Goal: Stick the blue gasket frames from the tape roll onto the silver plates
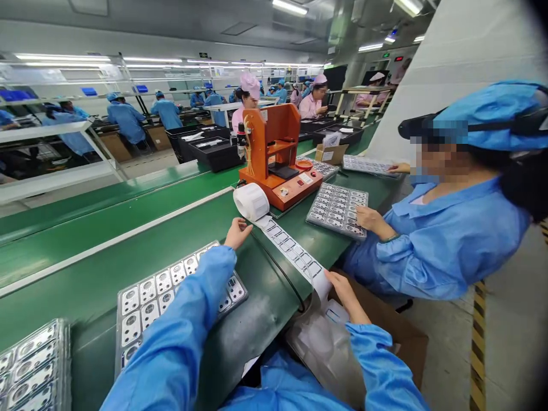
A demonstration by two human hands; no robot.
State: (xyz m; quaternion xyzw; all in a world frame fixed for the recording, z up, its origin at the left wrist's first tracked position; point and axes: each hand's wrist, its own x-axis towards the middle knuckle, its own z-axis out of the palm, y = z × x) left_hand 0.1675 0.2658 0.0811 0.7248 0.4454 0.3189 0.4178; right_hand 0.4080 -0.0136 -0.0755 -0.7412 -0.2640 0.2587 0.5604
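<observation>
My right hand [346, 294] is closed on the lower end of a white label strip [295, 251] with rows of black outlined shapes, at the table's edge. The strip runs up to a white roll [252, 202] on the table. My left hand [238, 233] is just in front of the roll, its thumb and forefinger slightly apart; I see nothing held in it. Under my left forearm lies a clear tray [165, 282] of silvery plates with round holes, partly hidden by my sleeve. A dark cable [280, 268] runs between my left hand and the strip.
An orange press machine [274, 154] stands behind the roll. Another plate tray [34, 365] is at the lower left. To my right, a co-worker in blue [436, 245] touches a tray [336, 208]. Translucent backing [319, 342] hangs over a cardboard box [406, 345] by my lap.
</observation>
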